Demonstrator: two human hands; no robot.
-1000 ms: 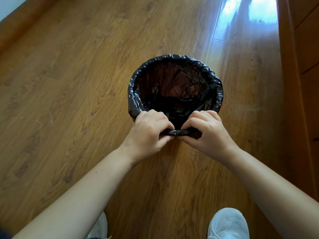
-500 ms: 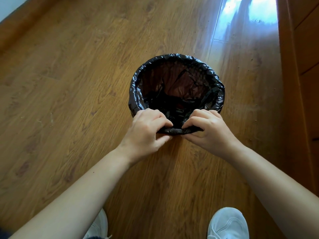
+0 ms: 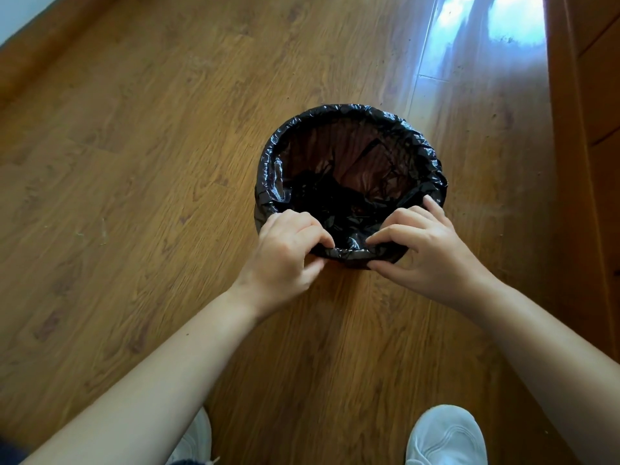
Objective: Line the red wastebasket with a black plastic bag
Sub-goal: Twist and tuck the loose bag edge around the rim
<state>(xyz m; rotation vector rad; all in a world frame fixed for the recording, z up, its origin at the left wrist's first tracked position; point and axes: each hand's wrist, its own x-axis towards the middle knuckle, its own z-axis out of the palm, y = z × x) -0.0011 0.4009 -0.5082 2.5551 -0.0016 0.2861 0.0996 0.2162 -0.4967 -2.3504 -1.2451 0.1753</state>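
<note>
The black plastic bag [image 3: 352,110] sits inside the wastebasket and is folded over the whole rim, so the basket's outside is covered. A dull red shows through the thin plastic on the far inner wall of the wastebasket [image 3: 339,152]. My left hand [image 3: 288,250] pinches the folded bag edge at the near rim, fingers curled. My right hand [image 3: 422,243] pinches the same edge a little to the right, thumb under and fingers over the fold. The bottom of the bag lies crumpled and dark.
The basket stands on a wooden floor [image 3: 134,162]. A wooden cabinet front [image 3: 593,129] runs along the right side. A skirting board [image 3: 40,52] crosses the top left. My white shoes [image 3: 446,437] are at the bottom edge.
My hands have moved slightly apart along the near rim, and the right hand's fingers have spread wider over the bag's fold. The basket stays in place.
</note>
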